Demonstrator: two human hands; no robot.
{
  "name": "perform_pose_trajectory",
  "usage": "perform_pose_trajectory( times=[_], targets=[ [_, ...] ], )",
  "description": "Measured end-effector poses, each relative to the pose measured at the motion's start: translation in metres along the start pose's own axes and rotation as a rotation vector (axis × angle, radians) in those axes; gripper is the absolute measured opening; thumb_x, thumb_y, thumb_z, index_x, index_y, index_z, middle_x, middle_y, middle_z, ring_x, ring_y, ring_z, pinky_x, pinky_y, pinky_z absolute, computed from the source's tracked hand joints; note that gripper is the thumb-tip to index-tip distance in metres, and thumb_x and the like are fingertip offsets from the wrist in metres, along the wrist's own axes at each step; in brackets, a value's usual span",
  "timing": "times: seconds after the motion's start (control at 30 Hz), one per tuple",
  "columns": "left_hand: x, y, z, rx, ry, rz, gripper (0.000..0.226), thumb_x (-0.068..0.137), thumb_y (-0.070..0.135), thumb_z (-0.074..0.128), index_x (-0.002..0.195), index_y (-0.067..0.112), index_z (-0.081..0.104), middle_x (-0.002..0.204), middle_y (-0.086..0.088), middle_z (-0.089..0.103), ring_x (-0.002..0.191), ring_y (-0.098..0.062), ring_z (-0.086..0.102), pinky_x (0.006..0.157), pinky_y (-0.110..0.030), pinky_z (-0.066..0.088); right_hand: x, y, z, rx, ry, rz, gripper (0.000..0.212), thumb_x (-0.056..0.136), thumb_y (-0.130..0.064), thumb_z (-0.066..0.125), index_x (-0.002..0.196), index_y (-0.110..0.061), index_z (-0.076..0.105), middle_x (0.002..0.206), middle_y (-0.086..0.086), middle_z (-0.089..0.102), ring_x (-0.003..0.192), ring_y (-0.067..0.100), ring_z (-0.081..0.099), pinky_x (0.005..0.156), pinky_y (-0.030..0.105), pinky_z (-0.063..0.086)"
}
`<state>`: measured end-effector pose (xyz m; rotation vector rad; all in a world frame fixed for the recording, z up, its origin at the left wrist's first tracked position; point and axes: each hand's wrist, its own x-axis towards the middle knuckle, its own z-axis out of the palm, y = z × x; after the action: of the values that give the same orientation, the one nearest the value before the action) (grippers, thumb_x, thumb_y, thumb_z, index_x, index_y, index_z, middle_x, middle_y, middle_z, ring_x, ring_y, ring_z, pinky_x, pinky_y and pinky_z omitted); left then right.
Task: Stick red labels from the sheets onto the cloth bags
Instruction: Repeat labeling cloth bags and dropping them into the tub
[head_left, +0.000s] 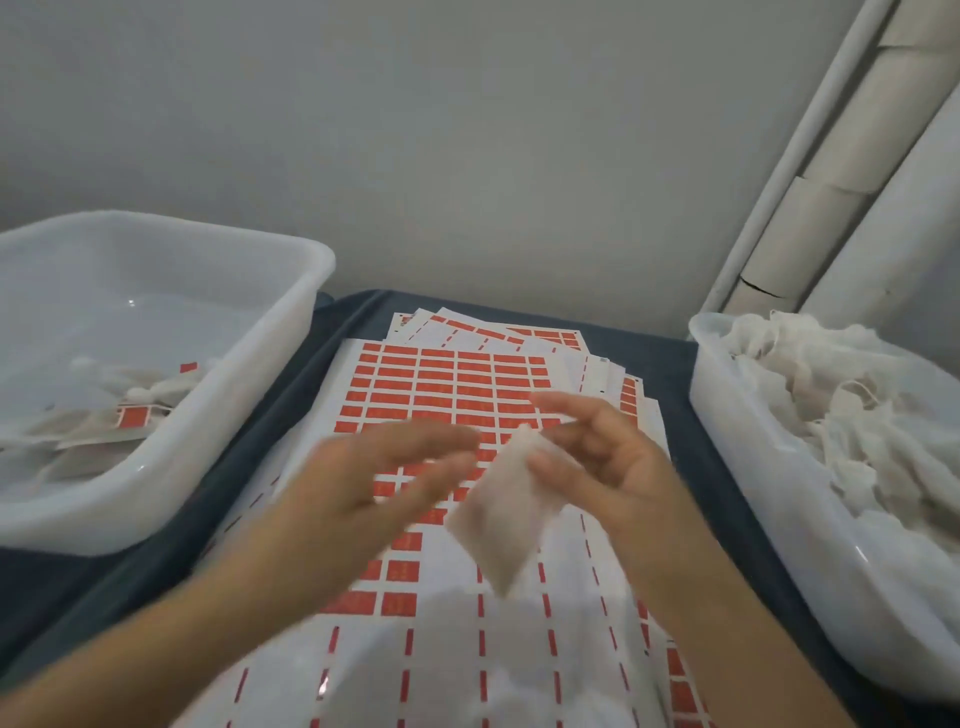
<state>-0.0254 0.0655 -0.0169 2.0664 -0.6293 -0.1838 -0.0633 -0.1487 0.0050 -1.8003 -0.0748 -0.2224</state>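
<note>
Right hand (602, 457) pinches a small white cloth bag (506, 512) by its upper corner, thumb and fingers curled on it; bag hangs tilted in the air over the middle of the desk, above the white sheet of red rectangular labels (441, 395). No label visible on the side of the bag facing the camera. Left hand (379, 483) is blurred, fingers stretched out and holding nothing I can make out, just beside the bag's left edge; can't tell if a label sits on a fingertip.

Sheets lie fanned in a loose stack on the dark blue cloth-covered desk (675, 374), w/ the top sheet's near half already stripped to dashes and red labels left toward the far edge. White plastic tub w/ labelled bags (171, 452) sits at the desk's left edge; white plastic tub heaped w/ plain cloth bags (841, 447) at the right edge.

Risks, as I judge them:
- Bag held by one corner only, so it's limp and swinging; a label pressed on mid-air prob goes on crooked or creased. Better flat on the sheet first.
- Loose-weave cloth: weak stick unless rubbed down firmly, label may lift.
- Sheets are loose; peeling one-handed could drag the top sheet and skew the stack.
- Fast left-hand move could fold a label onto itself or onto a finger.
</note>
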Motion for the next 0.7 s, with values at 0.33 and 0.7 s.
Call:
perform_pose_trajectory(
  times=[0.33, 0.7],
  targets=[
    [0.046, -0.006, 0.080, -0.405, 0.019, -0.009, 0.035, 0.072, 0.055, 0.051, 0.103, 0.038, 0.056, 0.092, 0.026, 0.065, 0.093, 0.005, 0.060, 0.072, -0.008, 0.048, 0.007, 0.056, 0.019, 0.152, 0.144, 0.028, 0.036, 0.072, -0.032, 0.066, 0.107, -0.032, 0.059, 0.098, -0.030, 0.066, 0.097, -0.006, 0.062, 0.067, 0.008, 0.049],
    [0.041, -0.016, 0.081, -0.497, 0.200, -0.209, 0.035, 0.067, 0.056, 0.050, 0.081, 0.028, 0.063, 0.073, 0.025, 0.066, 0.077, 0.007, 0.062, 0.052, -0.005, 0.045, 0.008, 0.055, 0.002, -0.086, 0.295, -0.016, 0.030, 0.067, -0.048, 0.060, 0.095, -0.038, 0.061, 0.096, -0.034, 0.063, 0.096, -0.011, 0.057, 0.069, 0.001, 0.045]
  ],
)
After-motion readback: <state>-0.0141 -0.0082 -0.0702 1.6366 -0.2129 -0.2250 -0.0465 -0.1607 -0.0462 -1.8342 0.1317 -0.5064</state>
